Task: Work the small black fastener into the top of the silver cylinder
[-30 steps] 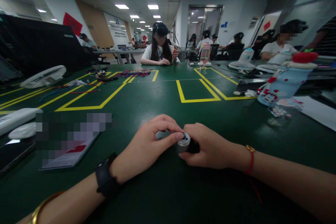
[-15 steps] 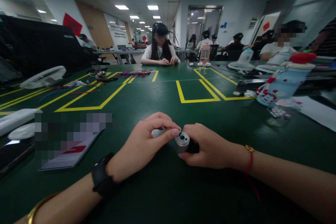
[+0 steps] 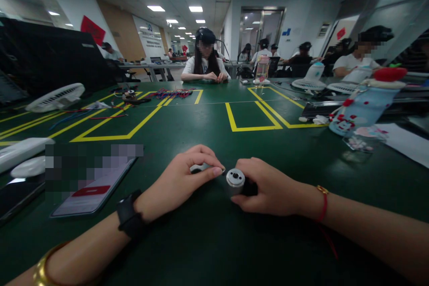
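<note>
Before us a dark green desk [image 3: 208,120] marked with yellow tape lines [image 3: 250,127], a phone [image 3: 94,187] lying at our left, a white fan [image 3: 55,97] beyond it, red and blue wires [image 3: 172,94] far across, white paper [image 3: 407,143] at our right

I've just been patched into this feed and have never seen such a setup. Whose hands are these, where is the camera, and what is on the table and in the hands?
The camera sits on a person's head, looking forward and down, so both hands are that person's own. The right hand grips a small metal cylinder with a hole in its end face. The left hand, wearing a black watch, pinches a small grey part just beside the cylinder. They rest on a green table marked with yellow tape. A phone lies left, a white fan farther back, a decorated bottle right. Other people sit at tables across the room.
</note>
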`<state>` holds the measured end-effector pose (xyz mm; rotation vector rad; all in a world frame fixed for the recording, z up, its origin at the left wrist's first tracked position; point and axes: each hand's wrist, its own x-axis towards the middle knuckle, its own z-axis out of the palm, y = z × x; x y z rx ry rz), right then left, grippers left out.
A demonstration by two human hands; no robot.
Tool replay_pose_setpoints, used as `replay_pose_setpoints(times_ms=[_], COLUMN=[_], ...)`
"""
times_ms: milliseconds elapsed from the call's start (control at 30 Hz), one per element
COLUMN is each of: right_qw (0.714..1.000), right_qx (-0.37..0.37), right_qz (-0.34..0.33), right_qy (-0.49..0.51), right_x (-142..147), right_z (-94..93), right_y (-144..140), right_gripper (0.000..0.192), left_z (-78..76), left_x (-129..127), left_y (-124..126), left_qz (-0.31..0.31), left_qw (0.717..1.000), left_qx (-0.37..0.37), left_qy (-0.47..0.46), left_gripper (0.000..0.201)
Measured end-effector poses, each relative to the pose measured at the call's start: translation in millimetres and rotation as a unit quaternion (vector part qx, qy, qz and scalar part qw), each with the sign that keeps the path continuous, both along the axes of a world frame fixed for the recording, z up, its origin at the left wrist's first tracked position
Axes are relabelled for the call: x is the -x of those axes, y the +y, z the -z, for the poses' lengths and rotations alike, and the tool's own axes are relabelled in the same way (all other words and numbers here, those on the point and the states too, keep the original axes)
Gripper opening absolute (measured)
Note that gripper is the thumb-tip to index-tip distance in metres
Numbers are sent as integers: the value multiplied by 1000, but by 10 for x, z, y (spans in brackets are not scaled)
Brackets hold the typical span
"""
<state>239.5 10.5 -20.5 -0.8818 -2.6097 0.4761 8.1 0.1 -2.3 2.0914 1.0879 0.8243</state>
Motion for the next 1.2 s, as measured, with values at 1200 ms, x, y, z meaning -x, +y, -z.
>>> replay_pose_setpoints(times_ms=[1200], right_qw=[1000], right_qx=[25], right_qz=[4], right_qy=[-15], right_x=[5], right_z=[-43], right_y=[4], right_gripper=[23], left_z=[176], left_x=[222], left_y=[245], left_qz=[-74], left_qw=[982], left_qx=[149], left_qy=[-93], left_gripper=[23])
